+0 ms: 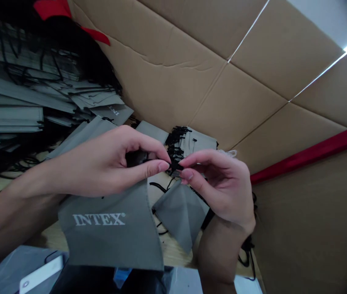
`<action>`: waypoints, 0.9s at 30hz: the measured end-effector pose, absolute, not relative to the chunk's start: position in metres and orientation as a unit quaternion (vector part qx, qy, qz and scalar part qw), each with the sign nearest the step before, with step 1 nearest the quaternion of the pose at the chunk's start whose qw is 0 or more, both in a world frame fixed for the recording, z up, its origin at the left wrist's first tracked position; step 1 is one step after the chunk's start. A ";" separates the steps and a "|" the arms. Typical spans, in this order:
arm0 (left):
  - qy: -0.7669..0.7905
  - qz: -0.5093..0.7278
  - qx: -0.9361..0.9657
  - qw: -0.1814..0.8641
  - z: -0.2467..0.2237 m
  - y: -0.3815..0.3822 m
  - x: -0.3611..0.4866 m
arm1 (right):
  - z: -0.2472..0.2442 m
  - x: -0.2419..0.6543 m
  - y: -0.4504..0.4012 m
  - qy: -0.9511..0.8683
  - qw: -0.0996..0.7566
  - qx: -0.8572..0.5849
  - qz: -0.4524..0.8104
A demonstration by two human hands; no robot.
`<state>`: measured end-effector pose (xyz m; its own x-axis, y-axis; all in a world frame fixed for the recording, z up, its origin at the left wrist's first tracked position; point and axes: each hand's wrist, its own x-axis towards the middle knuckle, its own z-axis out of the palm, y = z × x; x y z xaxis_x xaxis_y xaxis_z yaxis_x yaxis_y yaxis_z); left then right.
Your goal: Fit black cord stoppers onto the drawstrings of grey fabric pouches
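Note:
My left hand (109, 163) pinches a short black cord (174, 165) between thumb and forefinger. From the right, my right hand (222, 179) pinches the other side of the same cord, so the fingertips almost meet. A grey fabric pouch (112, 241) printed INTEX in white hangs below my left hand, with its top edge hidden behind that hand. Just beneath the fingers, another grey pouch (181, 212) lies on the wooden table. Whether the cord is knotted between my fingers is too small to tell.
Stacked grey pouches (11, 118) with black cords fill the left side. A smaller pouch pile (199, 141) stands behind my hands. Cardboard panels (173, 61) wall the back and right, with a red strip (311, 153) along the right. A white tag-like piece (41, 275) lies front left.

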<state>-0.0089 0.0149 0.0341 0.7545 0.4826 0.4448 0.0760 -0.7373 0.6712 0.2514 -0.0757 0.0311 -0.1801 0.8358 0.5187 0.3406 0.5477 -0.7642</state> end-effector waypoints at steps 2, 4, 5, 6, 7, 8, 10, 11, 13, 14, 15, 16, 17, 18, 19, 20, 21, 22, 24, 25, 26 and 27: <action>0.167 0.304 0.881 0.321 0.034 0.015 -0.008 | 0.032 0.255 -0.073 -0.744 0.455 -0.437 0.220; 0.172 0.293 0.887 0.313 0.032 0.015 -0.006 | 0.030 0.258 -0.068 -0.759 0.405 -0.476 0.184; 0.170 0.288 0.890 0.309 0.031 0.016 -0.006 | 0.029 0.259 -0.065 -0.763 0.381 -0.494 0.166; 0.166 0.288 0.892 0.305 0.029 0.016 -0.005 | 0.026 0.260 -0.061 -0.767 0.362 -0.509 0.150; 0.161 0.289 0.894 0.302 0.027 0.017 -0.004 | 0.024 0.260 -0.058 -0.768 0.347 -0.520 0.136; 0.156 0.289 0.896 0.299 0.026 0.018 -0.004 | 0.022 0.259 -0.056 -0.770 0.335 -0.527 0.127; 0.155 0.285 0.899 0.296 0.023 0.020 -0.003 | 0.020 0.258 -0.053 -0.773 0.324 -0.532 0.119; 0.157 0.280 0.900 0.296 0.021 0.022 -0.003 | 0.020 0.257 -0.052 -0.776 0.321 -0.530 0.121; 0.161 0.269 0.902 0.298 0.018 0.026 -0.003 | 0.020 0.257 -0.051 -0.780 0.302 -0.532 0.129; 0.162 0.265 0.902 0.299 0.016 0.028 -0.003 | 0.020 0.257 -0.049 -0.783 0.272 -0.545 0.129; 0.161 0.261 0.904 0.298 0.014 0.030 -0.004 | 0.019 0.257 -0.047 -0.785 0.224 -0.563 0.127; 0.159 0.255 0.906 0.296 0.012 0.032 -0.005 | 0.017 0.258 -0.043 -0.786 0.167 -0.583 0.125; 0.159 0.247 0.910 0.293 0.010 0.034 -0.006 | 0.013 0.258 -0.038 -0.784 0.103 -0.599 0.124; 0.157 0.242 0.913 0.288 0.007 0.035 -0.007 | 0.009 0.258 -0.031 -0.782 0.047 -0.608 0.129; 0.156 0.238 0.916 0.284 0.004 0.037 -0.008 | 0.003 0.258 -0.023 -0.781 0.009 -0.608 0.140; 0.154 0.234 0.918 0.279 0.002 0.038 -0.009 | -0.004 0.258 -0.015 -0.780 -0.022 -0.607 0.152; 0.158 0.231 0.920 0.273 -0.001 0.040 -0.010 | -0.011 0.256 -0.007 -0.776 -0.052 -0.608 0.160; 0.163 0.230 0.921 0.267 -0.003 0.041 -0.011 | -0.018 0.254 0.001 -0.769 -0.082 -0.612 0.163; 0.170 0.234 0.922 0.257 -0.006 0.043 -0.012 | -0.031 0.247 0.015 -0.751 -0.142 -0.624 0.166; 0.180 0.228 0.923 0.253 -0.007 0.043 -0.012 | -0.037 0.243 0.020 -0.740 -0.170 -0.628 0.168; 0.185 0.227 0.923 0.251 -0.006 0.043 -0.013 | -0.042 0.238 0.024 -0.731 -0.197 -0.631 0.171; 0.194 0.218 0.923 0.249 -0.006 0.043 -0.013 | -0.047 0.234 0.028 -0.723 -0.220 -0.632 0.173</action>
